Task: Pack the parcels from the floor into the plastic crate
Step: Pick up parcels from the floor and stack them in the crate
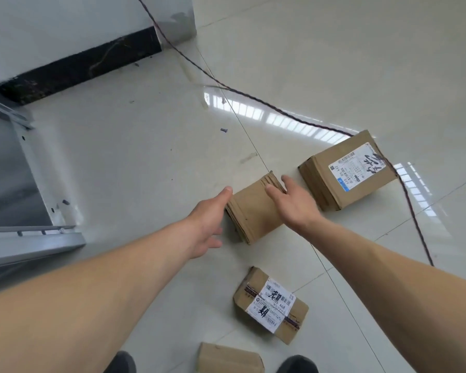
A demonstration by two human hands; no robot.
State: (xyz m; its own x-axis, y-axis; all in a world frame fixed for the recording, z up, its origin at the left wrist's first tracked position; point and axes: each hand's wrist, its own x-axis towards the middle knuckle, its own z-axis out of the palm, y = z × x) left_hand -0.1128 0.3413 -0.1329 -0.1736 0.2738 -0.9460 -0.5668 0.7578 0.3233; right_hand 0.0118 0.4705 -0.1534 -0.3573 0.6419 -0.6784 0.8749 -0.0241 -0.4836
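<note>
A plain brown cardboard parcel (253,211) lies on the tiled floor in the middle of the view. My left hand (209,224) is against its left side with straight fingers, thumb pointing up along the edge. My right hand (293,200) lies flat over its right top edge, fingers extended. A larger parcel with a white label (347,170) sits to the right. A small labelled parcel (271,305) lies nearer me, and another plain parcel (230,358) is at the bottom edge between my shoes. No plastic crate is in view.
A dark twisted cable (253,96) runs across the floor from the top, passing over the larger parcel and down the right side. A grey metal frame (33,243) stands at the left. A wall with a black skirting (78,65) is at the upper left.
</note>
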